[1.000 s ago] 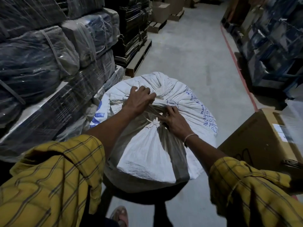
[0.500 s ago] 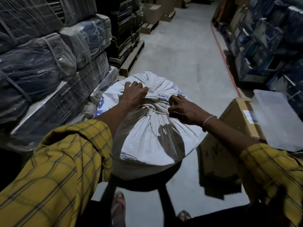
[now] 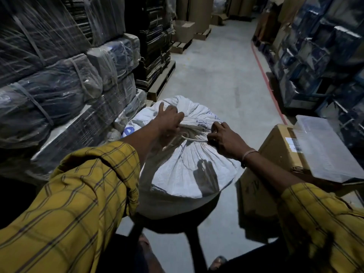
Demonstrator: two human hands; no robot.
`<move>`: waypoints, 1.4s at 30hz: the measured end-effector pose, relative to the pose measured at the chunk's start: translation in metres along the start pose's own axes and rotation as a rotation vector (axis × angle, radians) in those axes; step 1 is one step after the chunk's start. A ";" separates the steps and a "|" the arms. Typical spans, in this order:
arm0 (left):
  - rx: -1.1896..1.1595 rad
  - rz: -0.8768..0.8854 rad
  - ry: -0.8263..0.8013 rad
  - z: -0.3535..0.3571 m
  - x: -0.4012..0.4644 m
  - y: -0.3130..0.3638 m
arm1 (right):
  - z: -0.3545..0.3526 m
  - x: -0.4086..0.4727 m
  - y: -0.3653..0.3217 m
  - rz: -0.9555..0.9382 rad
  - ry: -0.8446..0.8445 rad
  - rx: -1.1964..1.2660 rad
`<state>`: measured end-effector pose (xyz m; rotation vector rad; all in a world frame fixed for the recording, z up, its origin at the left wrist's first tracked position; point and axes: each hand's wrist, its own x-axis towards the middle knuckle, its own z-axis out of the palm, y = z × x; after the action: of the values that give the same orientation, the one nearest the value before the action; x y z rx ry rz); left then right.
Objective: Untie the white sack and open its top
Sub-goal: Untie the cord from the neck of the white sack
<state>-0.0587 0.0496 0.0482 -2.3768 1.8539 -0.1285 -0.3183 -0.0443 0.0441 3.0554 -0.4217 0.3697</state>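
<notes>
A full white woven sack [image 3: 185, 170] with blue print stands on the floor in front of me. Its top is gathered into a bunched neck [image 3: 195, 119] bound by a pale cord [image 3: 194, 139]. My left hand [image 3: 169, 120] grips the left side of the bunched neck. My right hand [image 3: 226, 139] pinches the cord at the right side of the neck, and the cord runs taut across the near side of the neck. The knot itself is hidden by my hands.
Plastic-wrapped dark bundles [image 3: 59, 91] are stacked on the left, touching the sack. A cardboard box [image 3: 275, 154] with a clear plastic lid [image 3: 327, 148] on it stands to the right. Shelves of blue packs [image 3: 325, 56] line the right. A grey floor aisle [image 3: 220, 71] runs ahead.
My right hand has moved from the front of the neck to its right side, drawing the cord out sideways. My left hand stays on the neck. The view has tilted up.
</notes>
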 end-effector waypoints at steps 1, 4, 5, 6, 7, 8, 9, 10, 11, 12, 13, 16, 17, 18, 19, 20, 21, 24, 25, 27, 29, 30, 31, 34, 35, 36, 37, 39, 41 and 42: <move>-0.007 0.001 -0.047 0.006 -0.003 -0.004 | 0.005 -0.001 0.000 0.056 -0.007 0.016; 0.019 0.012 0.002 0.027 -0.019 -0.012 | 0.015 -0.004 -0.002 0.171 -0.015 0.030; 0.046 0.003 0.038 0.033 -0.025 -0.011 | 0.017 -0.005 -0.004 0.192 -0.016 0.027; 0.059 -0.020 0.087 0.038 -0.028 -0.009 | 0.017 -0.004 -0.007 0.203 -0.023 0.025; 0.058 -0.042 0.142 0.043 -0.028 -0.007 | 0.017 -0.003 -0.011 0.203 -0.026 0.018; 0.049 -0.065 0.177 0.045 -0.026 -0.005 | 0.017 -0.001 -0.014 0.200 -0.027 0.013; 0.046 -0.079 0.195 0.044 -0.025 -0.003 | 0.018 0.002 -0.017 0.196 -0.023 0.014; 0.045 -0.082 0.210 0.041 -0.022 -0.003 | 0.020 0.006 -0.020 0.190 -0.014 0.016; 0.041 -0.073 0.224 0.037 -0.018 -0.003 | 0.023 0.010 -0.023 0.178 -0.002 0.017; 0.031 -0.058 0.242 0.031 -0.015 -0.005 | 0.027 0.015 -0.026 0.162 0.013 0.022; 0.028 -0.032 0.267 0.024 -0.010 -0.006 | 0.031 0.020 -0.031 0.146 0.030 0.030; 0.038 0.080 0.371 -0.002 0.007 -0.007 | 0.047 0.042 -0.046 0.093 0.093 0.056; 0.048 0.115 0.405 -0.008 0.013 -0.008 | 0.051 0.049 -0.052 0.077 0.105 0.070; 0.053 0.142 0.432 -0.012 0.019 -0.009 | 0.055 0.055 -0.058 0.060 0.106 0.081; 0.053 0.164 0.451 -0.014 0.024 -0.012 | 0.058 0.060 -0.064 0.034 0.090 0.089; 0.055 0.180 0.465 -0.015 0.028 -0.015 | 0.058 0.061 -0.069 -0.004 0.070 0.089; 0.060 0.188 0.470 -0.016 0.031 -0.019 | 0.058 0.060 -0.073 -0.049 0.055 0.081; 0.087 0.162 0.428 -0.017 0.036 -0.028 | 0.049 0.048 -0.064 -0.136 0.073 0.081; 0.099 0.132 0.383 -0.017 0.035 -0.029 | 0.044 0.043 -0.055 -0.129 0.094 0.090; 0.094 0.081 0.293 -0.014 0.029 -0.032 | 0.034 0.033 -0.034 -0.085 0.124 0.089; 0.026 0.049 0.201 -0.003 0.021 -0.035 | 0.022 0.024 -0.015 -0.029 0.121 0.077; -0.017 0.036 0.151 0.006 0.017 -0.037 | 0.016 0.021 -0.008 -0.005 0.116 0.082; -0.060 0.021 0.087 0.016 0.014 -0.039 | 0.011 0.017 -0.001 0.017 0.114 0.094; -0.210 -0.005 -0.083 0.035 0.002 -0.042 | -0.007 0.008 0.012 0.081 0.064 0.163; -0.228 0.011 -0.091 0.038 -0.001 -0.042 | -0.014 0.006 0.015 0.082 0.031 0.199; -0.230 0.029 -0.071 0.038 -0.006 -0.039 | -0.021 0.004 0.019 0.076 -0.008 0.244; -0.239 0.056 -0.020 0.039 -0.012 -0.037 | -0.030 0.002 0.021 0.075 -0.052 0.296; -0.345 0.179 0.098 0.033 -0.027 -0.027 | -0.044 0.000 0.025 0.124 -0.123 0.419; -0.560 0.292 0.155 0.024 -0.044 -0.010 | -0.053 -0.001 0.028 0.256 -0.124 0.611; -0.677 0.293 0.154 0.020 -0.050 -0.001 | -0.056 -0.003 0.029 0.332 -0.109 0.737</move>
<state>-0.0672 0.0988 0.0286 -2.4722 2.6258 0.4225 -0.3417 -0.0681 0.0974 3.7242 -1.0074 0.4521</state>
